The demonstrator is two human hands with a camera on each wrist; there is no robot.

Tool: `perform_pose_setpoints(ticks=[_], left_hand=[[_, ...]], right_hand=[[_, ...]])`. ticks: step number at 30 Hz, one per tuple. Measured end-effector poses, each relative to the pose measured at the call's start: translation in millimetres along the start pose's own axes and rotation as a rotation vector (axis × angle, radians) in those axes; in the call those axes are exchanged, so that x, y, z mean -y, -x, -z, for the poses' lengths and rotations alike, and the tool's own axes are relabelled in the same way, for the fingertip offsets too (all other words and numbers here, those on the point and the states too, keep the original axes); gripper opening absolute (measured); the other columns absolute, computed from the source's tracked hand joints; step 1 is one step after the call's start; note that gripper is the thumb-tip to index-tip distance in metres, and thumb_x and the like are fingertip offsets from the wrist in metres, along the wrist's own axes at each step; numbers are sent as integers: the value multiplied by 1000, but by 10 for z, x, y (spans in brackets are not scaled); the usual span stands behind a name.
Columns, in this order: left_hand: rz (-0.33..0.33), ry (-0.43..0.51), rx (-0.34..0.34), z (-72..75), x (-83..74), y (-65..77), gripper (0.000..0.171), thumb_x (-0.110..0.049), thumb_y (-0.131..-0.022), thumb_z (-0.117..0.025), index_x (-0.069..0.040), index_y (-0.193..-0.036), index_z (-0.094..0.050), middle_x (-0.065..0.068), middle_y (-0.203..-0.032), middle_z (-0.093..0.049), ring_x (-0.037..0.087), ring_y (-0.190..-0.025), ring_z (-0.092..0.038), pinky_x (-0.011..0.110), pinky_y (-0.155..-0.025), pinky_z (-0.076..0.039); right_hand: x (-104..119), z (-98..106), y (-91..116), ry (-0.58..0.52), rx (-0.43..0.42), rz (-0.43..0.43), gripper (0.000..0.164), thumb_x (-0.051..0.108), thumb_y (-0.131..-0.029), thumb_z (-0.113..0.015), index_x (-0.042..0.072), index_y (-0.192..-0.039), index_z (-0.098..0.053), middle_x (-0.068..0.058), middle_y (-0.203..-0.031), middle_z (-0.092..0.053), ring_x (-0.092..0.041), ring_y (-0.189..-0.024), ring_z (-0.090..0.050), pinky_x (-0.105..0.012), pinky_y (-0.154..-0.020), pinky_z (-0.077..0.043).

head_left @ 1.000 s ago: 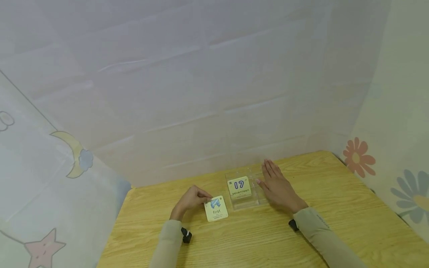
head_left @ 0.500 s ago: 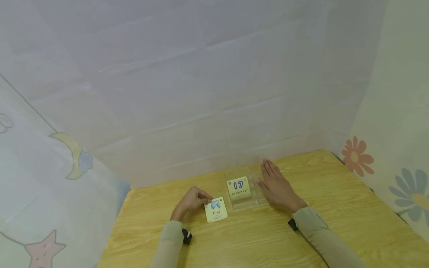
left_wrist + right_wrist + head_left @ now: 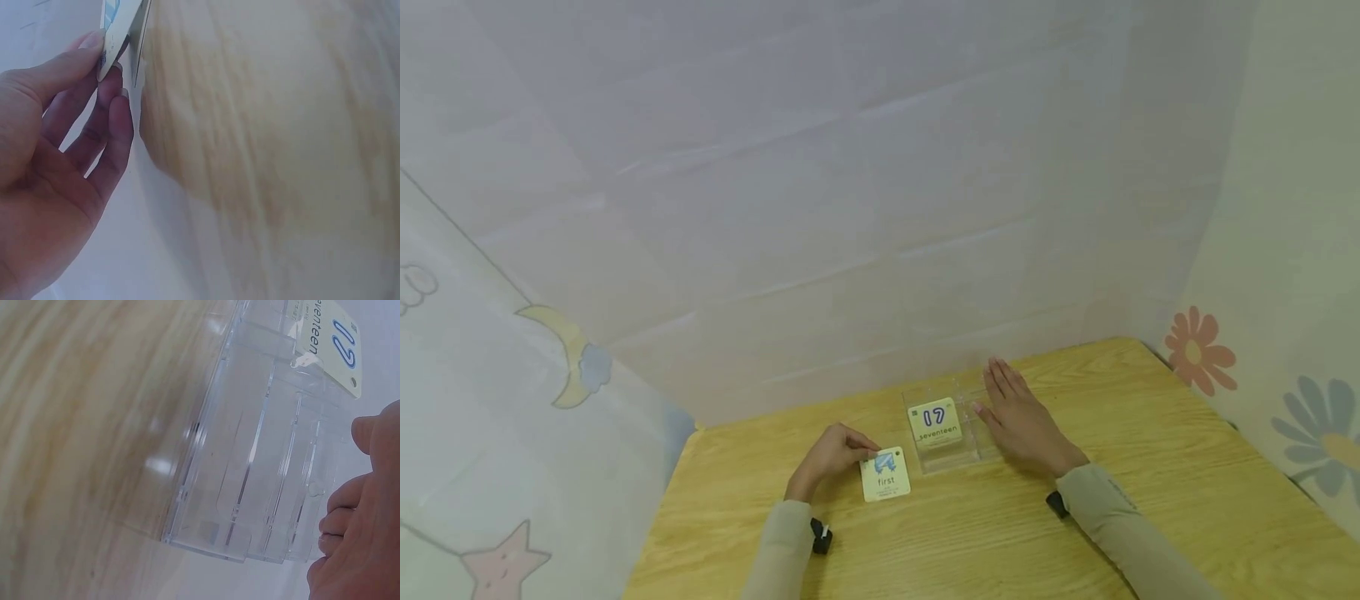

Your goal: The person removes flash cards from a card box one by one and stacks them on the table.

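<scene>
My left hand (image 3: pixel 831 457) pinches the upper left corner of a yellow card (image 3: pixel 886 485) printed "first" with a blue picture. In the left wrist view the thumb lies on one face of this card (image 3: pixel 119 34) and fingertips lie behind it. To its right stands a clear plastic tiered holder (image 3: pixel 951 457), with a "seventeen" card (image 3: pixel 935 422) upright in its left part. My right hand (image 3: pixel 1026 421) lies at the holder's right side, fingers extended together and thumb pointing toward the holder. The right wrist view shows the holder's stepped slots (image 3: pixel 250 475) close beside the fingers (image 3: pixel 340 522).
A wood-grain table (image 3: pixel 955 542) lies beneath everything. Behind it hangs a pale wall sheet (image 3: pixel 865 250), close to the table's back edge. Side sheets carry a printed moon (image 3: pixel 568 354) on the left and flowers (image 3: pixel 1201 350) on the right.
The view has tilted slightly. Both hands, the "first" card and the holder keep nearly the same places relative to each other.
</scene>
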State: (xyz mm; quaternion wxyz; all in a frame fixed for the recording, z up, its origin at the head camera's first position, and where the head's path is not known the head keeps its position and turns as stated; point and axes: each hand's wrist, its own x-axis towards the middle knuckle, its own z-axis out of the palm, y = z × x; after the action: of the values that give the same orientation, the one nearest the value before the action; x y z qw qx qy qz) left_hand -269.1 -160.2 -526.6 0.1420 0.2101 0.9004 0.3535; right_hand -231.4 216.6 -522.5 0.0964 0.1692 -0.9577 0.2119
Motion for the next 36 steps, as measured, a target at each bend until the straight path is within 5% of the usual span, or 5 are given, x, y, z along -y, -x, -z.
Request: perform_pose_setpoints(ticks=[8,17,30,36], left_hand=[[-6,-12,-35,-16,28,5,12,-21,-99,-75,-18,-104,-86,2,-106,-83,15,-97,-77,39,-92,-65],[-9,-30,-58,-9,27,-18,13,-22,-99,-75,-18,-106,-85,1,-108,-83,16,-100,-76,36,-90,-65],[-6,-28,-87,4,-101,-12,15,-17,-98,-75,-13,-110,-84,1,-109,-82,14,-98,-74,28,-82,-62],[-18,-44,-97,1,-206,8,22,-18,-101,-73,-9,-119,-80,5,-116,-80,20,-102,-74,35,-85,-64]], right_hand=[[8,-1,-14,-8,0,5,75,39,-114,-43,-10,-163,-14,-30,-174,-7,-47,-164,-7,-63,-133,-13],[25,7,-19,-12,-16,9,74,36,-114,-45,-11,-163,-15,-31,-174,-9,-47,-163,-9,-62,-133,-13],[9,-1,-32,-2,-12,5,75,39,-114,-42,-11,-163,-15,-30,-174,-8,-47,-164,-9,-62,-134,-13],[-11,-1,-21,2,-23,10,74,38,-114,-43,-13,-162,-19,-31,-174,-11,-47,-163,-10,-62,-133,-14]])
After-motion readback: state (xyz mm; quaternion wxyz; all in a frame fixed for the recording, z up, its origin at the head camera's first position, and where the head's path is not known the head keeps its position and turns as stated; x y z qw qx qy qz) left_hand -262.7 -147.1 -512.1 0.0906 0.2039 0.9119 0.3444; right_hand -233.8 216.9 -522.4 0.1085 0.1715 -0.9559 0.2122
